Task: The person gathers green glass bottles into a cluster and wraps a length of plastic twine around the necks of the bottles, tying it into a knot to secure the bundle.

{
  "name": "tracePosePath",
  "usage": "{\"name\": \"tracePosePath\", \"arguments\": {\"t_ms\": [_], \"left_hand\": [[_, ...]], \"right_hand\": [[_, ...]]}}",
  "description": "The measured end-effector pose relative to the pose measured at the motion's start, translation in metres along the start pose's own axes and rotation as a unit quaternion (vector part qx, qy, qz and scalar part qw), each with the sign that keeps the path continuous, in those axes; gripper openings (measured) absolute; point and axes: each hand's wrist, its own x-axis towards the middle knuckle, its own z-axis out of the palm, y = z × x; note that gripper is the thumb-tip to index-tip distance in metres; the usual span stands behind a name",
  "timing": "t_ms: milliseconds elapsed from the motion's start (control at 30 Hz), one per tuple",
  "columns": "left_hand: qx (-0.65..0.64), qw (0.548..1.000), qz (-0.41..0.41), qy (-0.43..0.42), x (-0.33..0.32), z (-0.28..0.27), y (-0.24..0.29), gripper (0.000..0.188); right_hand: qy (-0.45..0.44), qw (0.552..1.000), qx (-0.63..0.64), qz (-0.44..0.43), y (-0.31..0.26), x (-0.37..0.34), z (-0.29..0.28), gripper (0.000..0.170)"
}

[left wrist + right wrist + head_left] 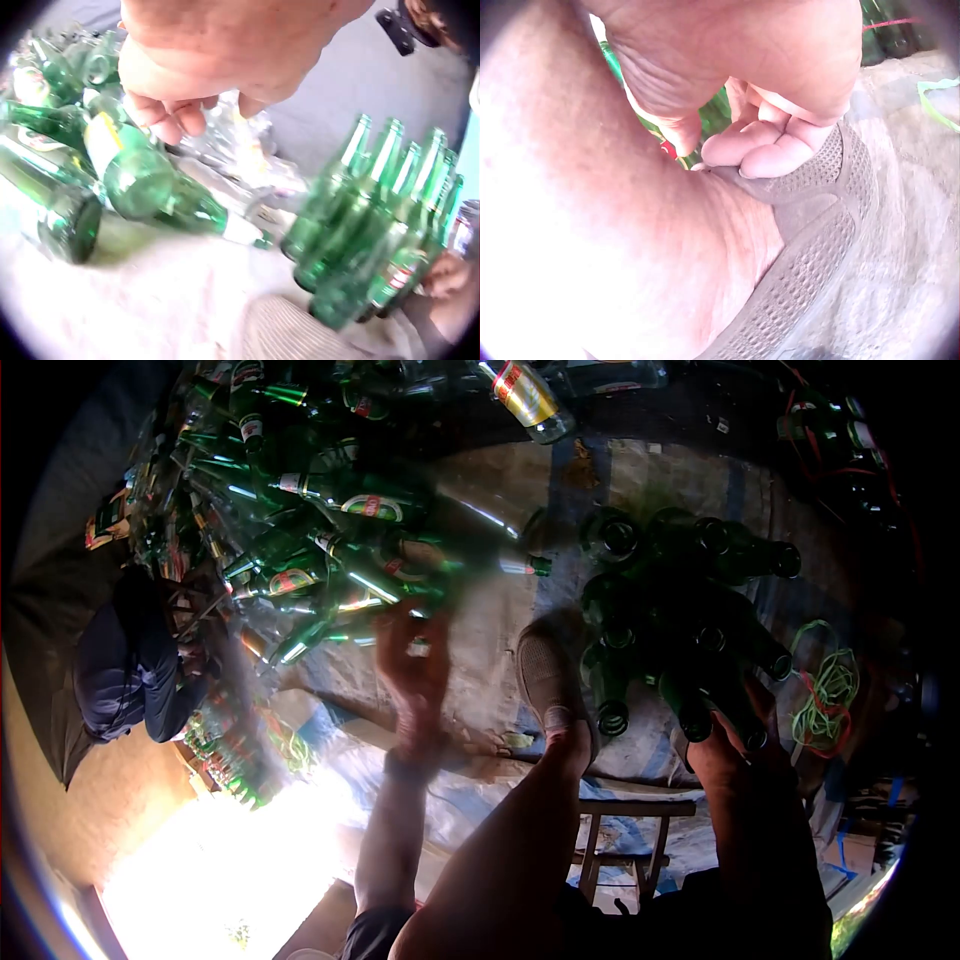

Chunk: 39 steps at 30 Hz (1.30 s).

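Observation:
My left hand is blurred at the near edge of a heap of lying green glass bottles. In the left wrist view its fingers hang loosely bent above the bottles, with nothing between them. A cluster of upright green bottles stands on the ground sheet in front of me. My right hand is low at the near side of this cluster, partly hidden by the bottle necks. In the right wrist view its fingers are loosely bent, with green glass behind them.
My shoe stands between heap and cluster on the pale sheet. Green string lies to the right, and a bottle with a gold label at the back. A wooden stool is close to me. Another person sits at the left.

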Motion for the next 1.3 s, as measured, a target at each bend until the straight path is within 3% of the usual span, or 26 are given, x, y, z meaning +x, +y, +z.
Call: {"name": "tracePosePath", "arguments": {"t_ms": [33,67,100,133,167,367,467,533,633,700,733,800,833,867,900,1033,1133,1167,1200,1233,1267,1300], "left_hand": [[0.04,0.997,-0.043,0.046,0.017,-0.009,-0.007,0.033],[0.087,0.991,-0.015,0.105,0.028,-0.011,-0.053,0.035],[-0.039,0.982,-0.135,0.123,0.047,-0.016,-0.062,0.038],[0.023,0.985,-0.088,0.148,0.061,-0.019,-0.081,0.042],[-0.009,0.978,-0.19,0.084,0.075,-0.031,-0.085,0.039],[0.072,0.983,-0.168,0.001,0.131,-0.035,-0.138,0.049],[0.156,0.973,-0.171,0.004,0.144,-0.034,-0.142,0.055],[0.139,0.968,-0.208,0.022,0.144,-0.03,-0.145,0.051],[0.19,0.971,-0.137,0.045,0.151,-0.028,-0.159,0.05],[0.205,0.977,-0.038,0.036,0.153,-0.029,-0.163,0.051],[0.205,0.977,-0.038,0.036,0.154,-0.031,-0.168,0.051],[0.397,0.909,0.122,-0.049,0.157,-0.039,-0.177,0.051],[0.397,0.908,0.123,-0.048,0.158,-0.038,-0.157,0.051],[0.305,0.949,-0.071,-0.026,0.159,-0.037,-0.138,0.046],[0.2,0.944,-0.261,-0.002,0.156,-0.038,-0.125,0.042],[0.088,0.974,-0.207,0.027,0.134,-0.049,-0.122,0.043],[-0.018,0.987,-0.116,0.106,0.093,-0.043,-0.066,0.044],[0.149,0.983,-0.008,0.105,0.079,-0.046,-0.103,0.038],[0.046,0.992,-0.06,0.103,0.063,-0.044,-0.068,0.03],[0.028,0.989,-0.058,0.136,0.05,-0.04,-0.035,0.024],[0.027,0.988,-0.033,0.148,0.036,-0.039,-0.026,0.024],[0.006,0.988,-0.061,0.144,0.019,-0.037,-0.024,0.02]], "right_hand": [[0.002,1.0,0.001,0.0,0.0,0.001,0.0,0.038],[0.002,1.0,0.003,-0.001,0.0,0.001,0.001,0.038],[0.002,1.0,0.003,-0.002,0.0,0.002,0.001,0.038],[0.002,1.0,0.004,-0.002,0.0,0.002,0.001,0.038],[0.003,1.0,0.003,-0.002,0.001,0.002,0.001,0.038],[-0.003,1.0,0.007,-0.005,0.005,0.002,-0.001,0.037],[-0.003,1.0,0.01,-0.01,0.005,0.003,0.0,0.037],[-0.004,1.0,0.01,-0.013,0.006,0.003,-0.002,0.037],[-0.006,1.0,0.015,-0.016,0.007,0.002,-0.003,0.037],[-0.007,1.0,0.017,-0.018,0.008,0.002,-0.003,0.037],[-0.007,1.0,0.018,-0.019,0.009,0.002,-0.004,0.037],[-0.008,1.0,0.019,-0.021,0.01,0.002,-0.004,0.037],[-0.008,1.0,0.02,-0.022,0.011,0.002,-0.004,0.037],[-0.008,0.999,0.022,-0.022,0.011,0.002,-0.004,0.037],[-0.009,0.999,0.023,-0.024,0.013,0.002,-0.005,0.036],[-0.011,0.999,0.027,-0.029,0.017,0.002,-0.008,0.036],[-0.014,0.999,0.032,-0.037,0.02,0.001,-0.01,0.036],[-0.014,0.999,0.034,-0.04,0.022,0.001,-0.01,0.036],[-0.015,0.998,0.039,-0.044,0.024,0.002,-0.01,0.036],[-0.015,0.998,0.043,-0.048,0.026,0.002,-0.011,0.036],[-0.017,0.998,0.048,-0.048,0.029,0.002,-0.013,0.036],[-0.018,0.997,0.054,-0.05,0.032,0.001,-0.015,0.036]]}}
